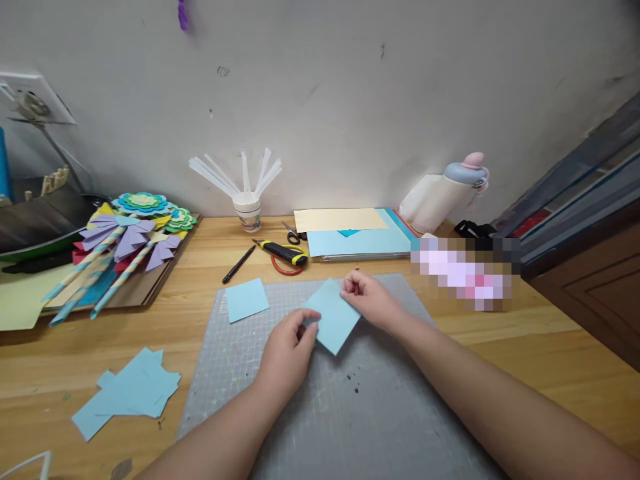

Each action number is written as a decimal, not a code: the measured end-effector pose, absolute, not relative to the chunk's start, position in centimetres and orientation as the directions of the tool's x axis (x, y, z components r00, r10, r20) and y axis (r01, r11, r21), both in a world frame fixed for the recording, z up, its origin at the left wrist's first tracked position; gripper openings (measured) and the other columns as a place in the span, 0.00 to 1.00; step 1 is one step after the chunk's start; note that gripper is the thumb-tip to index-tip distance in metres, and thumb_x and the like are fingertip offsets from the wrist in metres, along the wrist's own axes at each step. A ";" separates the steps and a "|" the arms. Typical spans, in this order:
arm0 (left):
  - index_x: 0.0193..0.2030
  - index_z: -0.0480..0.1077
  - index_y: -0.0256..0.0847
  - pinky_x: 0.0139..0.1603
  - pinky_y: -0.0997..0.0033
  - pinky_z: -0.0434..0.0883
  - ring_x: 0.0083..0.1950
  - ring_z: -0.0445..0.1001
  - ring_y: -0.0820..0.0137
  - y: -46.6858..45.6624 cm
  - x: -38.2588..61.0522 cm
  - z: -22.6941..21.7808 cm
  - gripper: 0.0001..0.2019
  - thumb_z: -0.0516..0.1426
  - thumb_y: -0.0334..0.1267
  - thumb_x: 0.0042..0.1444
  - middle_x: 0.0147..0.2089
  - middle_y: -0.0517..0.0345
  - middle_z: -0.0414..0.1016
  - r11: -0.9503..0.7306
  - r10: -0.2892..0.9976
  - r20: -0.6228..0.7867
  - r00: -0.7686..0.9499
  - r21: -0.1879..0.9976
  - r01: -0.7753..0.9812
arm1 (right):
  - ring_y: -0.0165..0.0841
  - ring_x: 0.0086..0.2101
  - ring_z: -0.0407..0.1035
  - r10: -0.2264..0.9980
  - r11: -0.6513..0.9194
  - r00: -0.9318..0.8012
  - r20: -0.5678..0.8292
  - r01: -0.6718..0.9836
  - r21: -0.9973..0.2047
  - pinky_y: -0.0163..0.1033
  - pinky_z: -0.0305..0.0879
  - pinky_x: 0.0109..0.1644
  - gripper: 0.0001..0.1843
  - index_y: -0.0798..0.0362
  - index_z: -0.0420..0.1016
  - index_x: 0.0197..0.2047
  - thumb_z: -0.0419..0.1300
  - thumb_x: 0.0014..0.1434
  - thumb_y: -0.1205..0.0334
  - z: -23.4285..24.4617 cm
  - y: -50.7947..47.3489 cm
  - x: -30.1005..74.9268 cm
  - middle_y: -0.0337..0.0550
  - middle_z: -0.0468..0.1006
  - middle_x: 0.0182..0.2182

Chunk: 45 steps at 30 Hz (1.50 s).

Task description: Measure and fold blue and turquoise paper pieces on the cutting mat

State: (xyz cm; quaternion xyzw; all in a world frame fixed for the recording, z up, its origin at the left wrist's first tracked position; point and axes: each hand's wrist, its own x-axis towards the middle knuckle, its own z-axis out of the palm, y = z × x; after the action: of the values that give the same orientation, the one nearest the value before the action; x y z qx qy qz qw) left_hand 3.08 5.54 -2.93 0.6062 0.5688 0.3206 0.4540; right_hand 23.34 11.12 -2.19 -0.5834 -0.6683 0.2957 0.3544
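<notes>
A light blue paper square (334, 319) lies turned like a diamond on the grey cutting mat (350, 400). My left hand (290, 350) pinches its left corner with curled fingers. My right hand (369, 300) pinches the paper's upper right edge, fingers closed. A second light blue square (247, 299) lies flat on the mat's upper left corner, apart from both hands.
Blue paper offcuts (130, 390) lie at the left on the wooden table. Behind the mat are a black pen (239, 265), a yellow-black utility knife (281, 251), scissors (295, 235), a paper cup of white strips (247, 213), stacked coloured sheets (355, 233), a bottle (445, 193) and paper flowers (125, 240).
</notes>
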 end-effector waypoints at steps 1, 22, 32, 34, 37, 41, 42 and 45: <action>0.44 0.71 0.45 0.35 0.67 0.66 0.33 0.72 0.66 5.5 3.1 -2.9 0.12 0.51 0.42 0.58 0.34 0.58 0.73 0.064 0.979 -0.139 0.151 0.906 0.418 | 0.30 0.23 0.60 0.987 0.162 -0.078 0.144 0.594 -0.788 0.35 0.57 0.27 0.08 0.49 0.61 0.26 0.58 0.52 0.60 -2.1 11.7 23.6 0.32 0.65 0.21; 0.37 0.74 0.45 0.37 0.67 0.62 0.35 0.69 0.66 5.6 3.0 -2.2 0.10 0.51 0.38 0.55 0.35 0.58 0.74 0.075 0.975 -0.162 0.154 0.885 0.459 | 0.29 0.34 0.69 0.795 0.343 0.255 0.551 0.560 -0.754 0.38 0.70 0.38 0.11 0.51 0.62 0.40 0.58 0.56 0.71 4.2 29.5 31.0 0.39 0.71 0.37; 0.42 0.70 0.41 0.31 0.70 0.64 0.29 0.69 0.69 6.0 2.9 -3.0 0.12 0.50 0.42 0.57 0.27 0.61 0.69 0.177 0.976 -0.201 0.087 0.958 0.224 | 0.37 0.45 0.73 0.802 0.595 -0.188 0.568 0.156 -0.789 0.54 0.61 0.58 0.15 0.46 0.55 0.31 0.58 0.56 0.73 3.3 11.2 25.2 0.36 0.77 0.29; 0.40 0.69 0.41 0.30 0.71 0.64 0.29 0.68 0.69 6.1 3.0 -3.0 0.11 0.51 0.42 0.56 0.28 0.61 0.69 0.176 0.976 -0.195 0.092 0.967 0.185 | 0.37 0.47 0.71 0.805 0.574 -0.311 0.505 0.193 -0.796 0.56 0.57 0.61 0.13 0.47 0.56 0.30 0.55 0.59 0.73 1.5 8.7 24.7 0.37 0.78 0.30; 0.35 0.67 0.41 0.32 0.72 0.65 0.30 0.68 0.70 6.2 3.2 -2.9 0.08 0.51 0.42 0.55 0.29 0.62 0.68 0.159 0.980 -0.172 0.097 0.978 0.135 | 0.34 0.43 0.70 0.842 0.505 -0.343 0.418 0.224 -0.833 0.55 0.52 0.63 0.12 0.47 0.56 0.30 0.54 0.60 0.73 -0.6 7.2 24.8 0.37 0.77 0.31; 0.34 0.67 0.42 0.27 0.74 0.62 0.24 0.63 0.74 6.3 3.1 -2.3 0.07 0.52 0.42 0.53 0.25 0.66 0.65 0.165 0.979 -0.175 0.107 0.982 0.096 | 0.32 0.36 0.70 0.878 0.411 -0.361 0.315 0.230 -0.882 0.51 0.59 0.57 0.11 0.47 0.57 0.31 0.52 0.60 0.73 -1.9 6.9 25.4 0.37 0.76 0.32; 0.33 0.66 0.42 0.25 0.74 0.62 0.23 0.62 0.74 6.2 3.0 -2.1 0.07 0.52 0.42 0.53 0.25 0.66 0.64 0.175 0.977 -0.183 0.105 0.981 0.087 | 0.32 0.35 0.70 0.882 0.399 -0.363 0.302 0.233 -0.887 0.49 0.63 0.52 0.11 0.47 0.57 0.32 0.52 0.59 0.73 -2.0 6.9 25.4 0.37 0.76 0.32; 0.29 0.64 0.42 0.22 0.73 0.62 0.20 0.62 0.75 6.2 2.8 -1.7 0.10 0.48 0.44 0.54 0.24 0.65 0.64 0.209 0.973 -0.213 0.086 0.976 0.059 | 0.32 0.35 0.69 0.888 0.371 -0.371 0.271 0.231 -0.899 0.42 0.65 0.41 0.11 0.48 0.59 0.32 0.51 0.59 0.74 -2.1 6.6 25.4 0.39 0.76 0.33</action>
State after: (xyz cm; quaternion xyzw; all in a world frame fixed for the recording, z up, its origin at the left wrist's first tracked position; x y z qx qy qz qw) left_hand 2.81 6.17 -1.73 0.4786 0.5390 0.4082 0.5602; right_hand 25.42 6.56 -2.12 -0.3876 -0.7221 0.4052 0.4052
